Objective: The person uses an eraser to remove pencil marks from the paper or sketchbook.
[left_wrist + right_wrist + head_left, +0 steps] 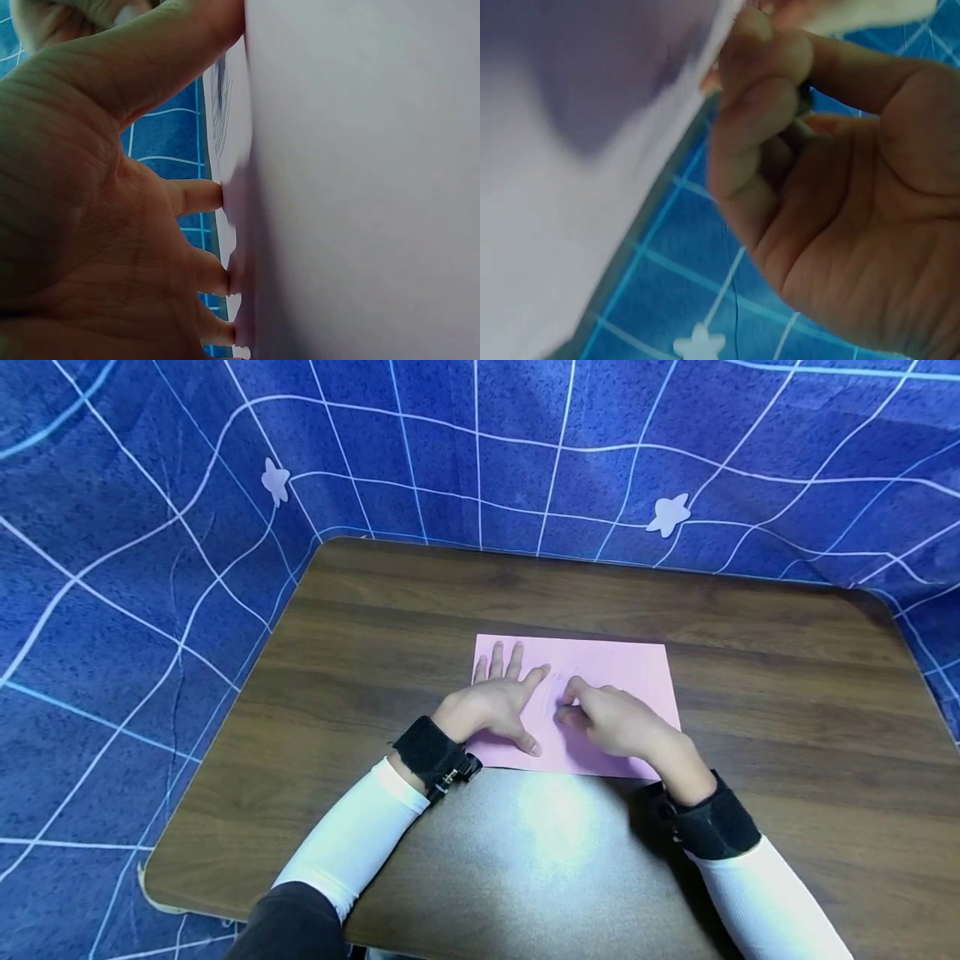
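A pink sheet of paper (622, 668) lies flat in the middle of a brown wooden table (375, 627). My left hand (501, 697) rests on the sheet's left part with fingers straight and spread, and its fingertips (214, 196) press the paper (360, 187). My right hand (600, 718) sits just to its right on the sheet, fingers curled together. In the right wrist view these fingers (757, 112) pinch a small dark thing (804, 97), too blurred to name, against the paper (570, 187). Faint grey scribble marks (557, 689) show between the two hands.
A blue cloth with white lines and pale stars (667, 514) surrounds the table on the far side and both flanks. A bright glare patch (555, 814) lies on the table just in front of the paper. Both wrists wear black straps over white sleeves.
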Available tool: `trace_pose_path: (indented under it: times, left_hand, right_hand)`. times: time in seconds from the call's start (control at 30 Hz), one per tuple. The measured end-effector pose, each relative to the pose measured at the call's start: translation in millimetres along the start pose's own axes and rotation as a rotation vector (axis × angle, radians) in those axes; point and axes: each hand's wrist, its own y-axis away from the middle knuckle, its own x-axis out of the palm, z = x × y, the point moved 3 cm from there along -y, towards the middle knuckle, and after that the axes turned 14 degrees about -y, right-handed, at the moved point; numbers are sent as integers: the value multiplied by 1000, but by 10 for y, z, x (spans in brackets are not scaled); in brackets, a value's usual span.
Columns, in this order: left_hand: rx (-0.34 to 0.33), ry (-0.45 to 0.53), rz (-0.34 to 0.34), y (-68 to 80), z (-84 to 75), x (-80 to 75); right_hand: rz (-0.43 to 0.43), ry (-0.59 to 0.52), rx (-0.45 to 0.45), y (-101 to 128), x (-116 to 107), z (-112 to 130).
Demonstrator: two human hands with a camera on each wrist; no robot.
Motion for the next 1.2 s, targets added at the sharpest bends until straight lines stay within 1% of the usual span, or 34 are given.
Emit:
trace_pose_path:
  times: [0.03,0.1,0.17,0.27,0.33,0.47,0.63,0.77,0.9,1.0,1.13,1.2]
  left_hand:
    - [1,0,2,0,0,0]
    - [3,-3,4,1,1,0]
    - [4,-4,4,3,-1,-1]
    - [2,-8,0,3,-5,-1]
    - [4,1,-2,0,-12,2]
    - [11,11,-6,-3,-24,18]
    - [13,12,-8,1,-30,27]
    - [15,18,-5,5,-32,20]
    - [8,5,0,5,-30,14]
    - [-2,-7,9,6,-22,13]
    - [-5,-9,14,8,-13,3]
    - [0,-9,14,7,-12,0]
  right_hand:
    - [-15,-8,-31,-26,38,20]
    - [-35,-11,-49,-69,102,51]
    - [-54,13,-30,-96,142,69]
    - [-71,49,26,-102,154,72]
    - [-77,65,61,-88,138,61]
    - [-62,79,116,-48,79,-11]
    - [-34,100,195,-6,-59,-137]
    - [-17,115,227,12,-156,-185]
    - [-10,134,204,24,-161,-146]
    - [-32,120,152,22,-112,-88]
    - [-80,37,45,-21,-6,20]
    - [-86,-8,1,-61,57,87]
